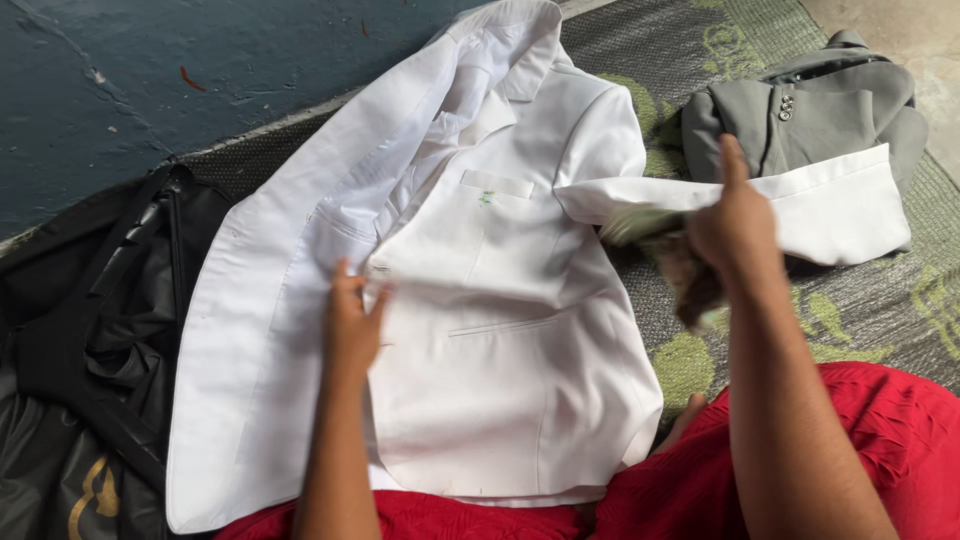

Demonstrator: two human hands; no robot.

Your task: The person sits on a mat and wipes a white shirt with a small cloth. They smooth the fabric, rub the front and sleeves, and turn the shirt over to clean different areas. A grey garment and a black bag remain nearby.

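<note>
A white jacket [500,300] lies open-fronted on a patterned mat, collar toward the wall, one sleeve stretched out to the right. My left hand [352,322] rests on the jacket's front edge near the middle, fingers pinching the fabric by a button. My right hand [735,225] is raised over the mat beside the white sleeve [830,205] and holds a blurred greenish-brown wad, perhaps a cloth or brush [665,250]. What that wad is cannot be made out.
A folded grey jacket [810,110] lies at the upper right on the green-patterned mat [700,60], partly under the white sleeve. A black bag [90,350] sits at the left against a dark blue wall [200,70]. My red garment [880,440] fills the bottom right.
</note>
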